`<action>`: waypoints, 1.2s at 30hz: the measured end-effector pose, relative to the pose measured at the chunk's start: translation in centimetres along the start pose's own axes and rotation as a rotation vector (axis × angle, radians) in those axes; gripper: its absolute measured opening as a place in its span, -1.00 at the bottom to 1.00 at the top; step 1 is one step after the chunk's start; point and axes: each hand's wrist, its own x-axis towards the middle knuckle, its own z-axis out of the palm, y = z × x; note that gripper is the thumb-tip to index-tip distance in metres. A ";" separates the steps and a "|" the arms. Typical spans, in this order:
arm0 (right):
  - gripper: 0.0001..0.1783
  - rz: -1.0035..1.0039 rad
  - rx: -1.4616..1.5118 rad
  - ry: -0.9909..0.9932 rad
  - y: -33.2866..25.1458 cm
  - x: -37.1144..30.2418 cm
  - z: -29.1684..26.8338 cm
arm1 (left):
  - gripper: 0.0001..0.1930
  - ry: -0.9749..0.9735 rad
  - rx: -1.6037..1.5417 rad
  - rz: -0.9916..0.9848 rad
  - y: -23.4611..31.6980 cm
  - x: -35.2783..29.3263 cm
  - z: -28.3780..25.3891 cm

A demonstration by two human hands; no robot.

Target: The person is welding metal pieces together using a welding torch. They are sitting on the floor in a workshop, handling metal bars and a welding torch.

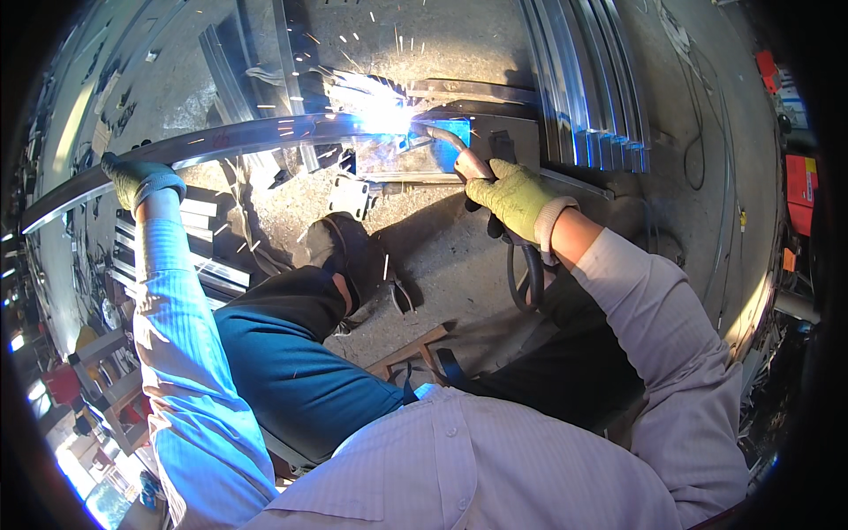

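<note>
My right hand (517,199), in a yellow work glove, is closed round a welding torch (473,164). The torch's bent neck points left to a blinding arc (389,115), where sparks fly out and the joint is lost in the glare. A long metal tube (256,134) runs from the far left edge to that bright spot. My left hand (146,183), gloved too, grips this tube near its left end; its fingers wrap over the top edge. Beyond the arc, a flat plate (456,132) glows blue. A small plate with holes (350,196) lies below the arc.
Several long metal tubes (587,79) are stacked at the far right. More cut pieces (212,252) lie beneath my left arm. Pliers (404,297) rest on the floor between my feet, beside my shoe (343,256). A black cable (530,283) hangs from the torch. A red case (801,194) stands at the right.
</note>
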 end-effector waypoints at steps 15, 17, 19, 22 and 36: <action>-0.52 0.007 -0.007 -0.016 0.3 0.2 0.1 | -0.20 -0.106 -0.207 -0.069 0.3 -0.3 0.4; -0.51 0.008 -0.006 0.007 0.6 0.4 0.3 | -0.20 -0.163 -0.399 -0.092 0.2 -0.2 0.6; -0.51 -0.005 -0.016 0.010 0.8 0.3 0.3 | -0.21 -0.130 -0.391 -0.095 0.3 -0.3 0.8; -0.51 0.023 -0.033 -0.003 0.5 0.1 0.0 | -0.24 -0.116 -0.408 -0.110 0.4 -0.5 0.9; -0.46 0.039 -0.016 -0.024 0.5 0.1 0.1 | -0.21 -0.004 0.160 0.031 0.9 -0.6 0.1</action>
